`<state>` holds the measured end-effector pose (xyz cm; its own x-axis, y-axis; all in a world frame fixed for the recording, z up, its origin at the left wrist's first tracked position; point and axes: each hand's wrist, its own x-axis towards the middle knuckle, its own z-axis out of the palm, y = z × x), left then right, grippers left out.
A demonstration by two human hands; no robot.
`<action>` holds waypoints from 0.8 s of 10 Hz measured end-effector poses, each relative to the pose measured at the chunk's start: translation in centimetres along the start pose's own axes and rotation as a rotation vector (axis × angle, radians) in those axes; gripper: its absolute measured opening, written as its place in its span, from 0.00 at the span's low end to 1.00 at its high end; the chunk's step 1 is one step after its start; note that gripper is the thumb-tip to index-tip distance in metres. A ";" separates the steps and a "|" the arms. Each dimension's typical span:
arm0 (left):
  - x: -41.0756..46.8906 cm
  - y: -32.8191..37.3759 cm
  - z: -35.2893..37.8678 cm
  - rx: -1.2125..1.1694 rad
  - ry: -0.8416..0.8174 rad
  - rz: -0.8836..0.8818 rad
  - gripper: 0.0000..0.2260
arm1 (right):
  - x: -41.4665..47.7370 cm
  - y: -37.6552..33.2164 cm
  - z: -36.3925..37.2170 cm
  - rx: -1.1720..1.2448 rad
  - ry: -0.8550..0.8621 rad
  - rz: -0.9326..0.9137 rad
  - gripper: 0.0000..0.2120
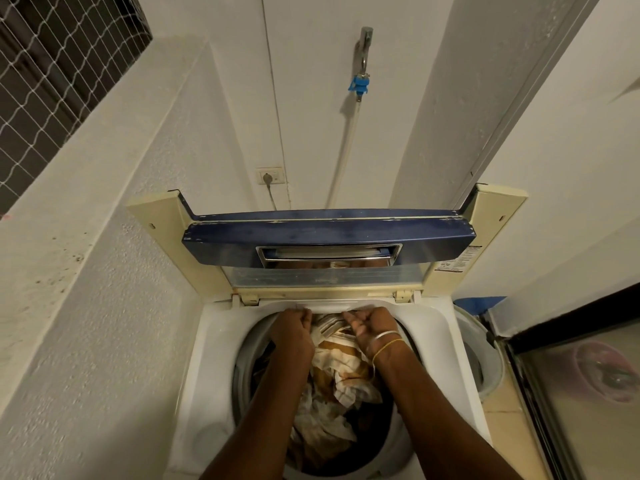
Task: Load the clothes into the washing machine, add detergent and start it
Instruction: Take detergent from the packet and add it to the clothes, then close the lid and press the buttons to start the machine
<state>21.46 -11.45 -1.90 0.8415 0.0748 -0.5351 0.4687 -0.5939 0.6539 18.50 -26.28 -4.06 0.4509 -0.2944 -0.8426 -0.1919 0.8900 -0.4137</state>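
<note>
both arms reach far into the open washing machine (214, 327). the left hand (294, 329) and right hand (372, 327) curl their fingers tight on striped clothes (334, 362) in the drum.

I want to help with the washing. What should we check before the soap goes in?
1. Lid up: ok, folded back.
2. Clothes inside the drum: ok, none hangs over the rim.
3. Hands out: not ok, left hand and right hand are over the clothes at the back rim.
4. Plug in the socket: ok.
5. Hose on the tap: ok.
6. Soap nearby: cannot tell, none in view.
</note>
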 end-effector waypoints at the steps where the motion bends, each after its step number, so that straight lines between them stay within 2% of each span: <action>1: 1.2 -1.3 0.7 -0.500 -0.084 -0.110 0.12 | -0.5 0.9 -0.3 -0.133 0.010 0.030 0.10; 2: 1.2 -2.4 0.9 -0.476 -0.126 -0.095 0.16 | -1.1 1.1 -0.5 -0.317 0.040 -0.036 0.07; 3: -0.4 -2.8 -0.1 -0.168 -0.044 -0.047 0.15 | -2.5 2.6 -1.5 -0.598 0.077 -0.313 0.06; 4: -2.7 -3.1 -1.1 -0.146 0.016 0.065 0.16 | -3.9 3.8 -2.6 -0.883 0.090 -0.674 0.07; 5: -5.7 -5.1 -2.3 -0.067 0.033 0.348 0.16 | -5.7 6.0 -4.7 -1.171 -0.004 -1.052 0.14; 6: -6.3 -6.7 -3.0 0.077 0.036 0.501 0.18 | -6.8 6.9 -5.4 -1.308 -0.023 -1.135 0.23; 7: -6.9 -7.9 -4.6 0.289 0.068 0.661 0.25 | -9.4 7.8 -5.8 -1.523 0.015 -1.218 0.30; 8: -7.9 -8.2 -5.6 0.479 0.111 0.775 0.26 | -11.1 8.1 -6.1 -1.627 -0.005 -1.230 0.33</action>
<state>12.53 -2.69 -0.01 0.9063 -0.4215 0.0312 -0.3786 -0.7767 0.5035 6.68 -17.94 -0.13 0.9263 -0.3711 0.0650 -0.2878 -0.8084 -0.5135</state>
